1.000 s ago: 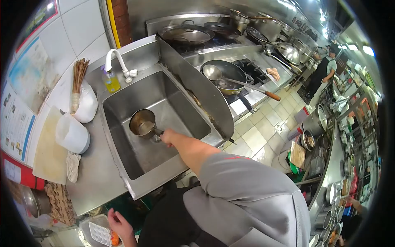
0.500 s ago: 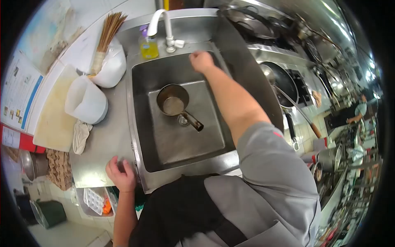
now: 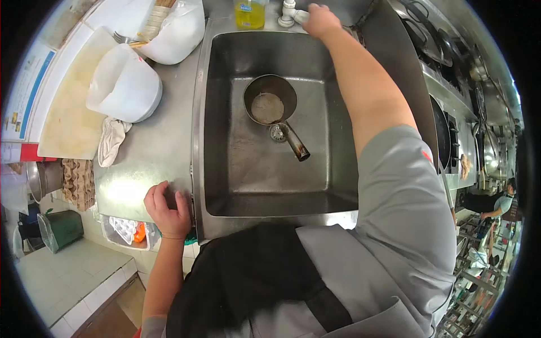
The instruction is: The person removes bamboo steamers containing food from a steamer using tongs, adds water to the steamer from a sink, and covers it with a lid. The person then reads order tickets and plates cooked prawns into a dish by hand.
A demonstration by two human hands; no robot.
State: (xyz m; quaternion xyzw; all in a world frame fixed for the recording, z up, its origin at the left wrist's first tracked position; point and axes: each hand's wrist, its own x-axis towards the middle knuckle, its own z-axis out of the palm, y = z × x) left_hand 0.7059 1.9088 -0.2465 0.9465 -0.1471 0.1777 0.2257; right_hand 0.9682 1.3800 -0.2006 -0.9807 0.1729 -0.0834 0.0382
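Note:
My right hand [image 3: 322, 21] is at the white tap [image 3: 287, 14] behind the sink, fingers closed on the end of its lever. The tap's upper part is out of view. Below it in the metal sink [image 3: 270, 201] sits a small saucepan [image 3: 284, 105] with a worn, scorched handle pointing toward me. The pan lies beside the drain [image 3: 277, 133] and partly covers it. My left hand [image 3: 169, 211] rests at the front edge of the steel counter, left of the sink, holding nothing, its fingers loosely bent and apart.
A bottle of yellow liquid [image 3: 249, 15] stands behind the sink. On the left are a white tub [image 3: 125, 84], a white bag [image 3: 183, 34], a crumpled cloth [image 3: 111, 141] and a cutting board [image 3: 67, 112]. A stove with pans is to the right; another person [image 3: 493, 205] stands farther off.
My right hand has moved from just right of the tap onto its lever. The camera view has shifted, while the saucepan stays in the sink and my left hand stays on the counter.

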